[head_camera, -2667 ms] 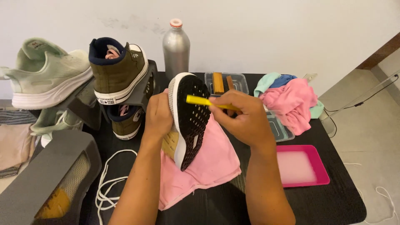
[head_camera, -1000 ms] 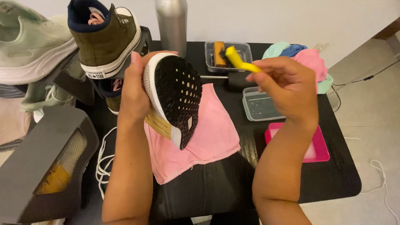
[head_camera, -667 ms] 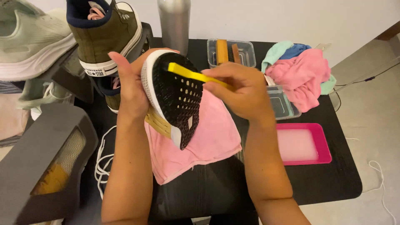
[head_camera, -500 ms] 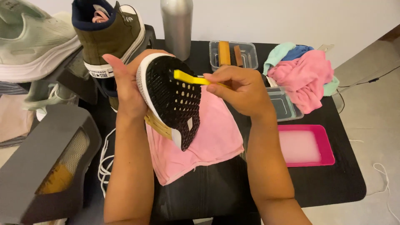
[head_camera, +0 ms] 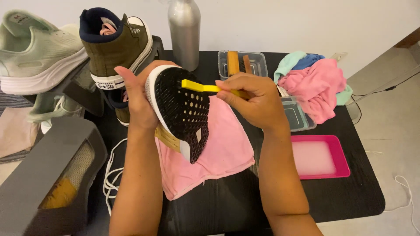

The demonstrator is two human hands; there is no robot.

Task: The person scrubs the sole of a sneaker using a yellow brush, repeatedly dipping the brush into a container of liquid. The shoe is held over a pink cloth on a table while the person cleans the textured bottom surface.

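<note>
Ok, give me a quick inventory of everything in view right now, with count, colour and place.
sneaker: 1, black sole with white rim, held sole-up above the pink cloth
brush: 1, yellow, against the sole's upper part
pink cloth: 1, pink, flat on the table centre
table: 1, black
high-top shoe: 1, olive, on a stand, back left
pale green shoe: 1, far left
metal bottle: 1, silver, back centre
clear trays: 2, back centre and right of centre
cloth pile: pink, blue, mint, back right
pink tray: 1, right
white laces: left table edge
left hand: grips the sneaker
right hand: grips the brush
</note>
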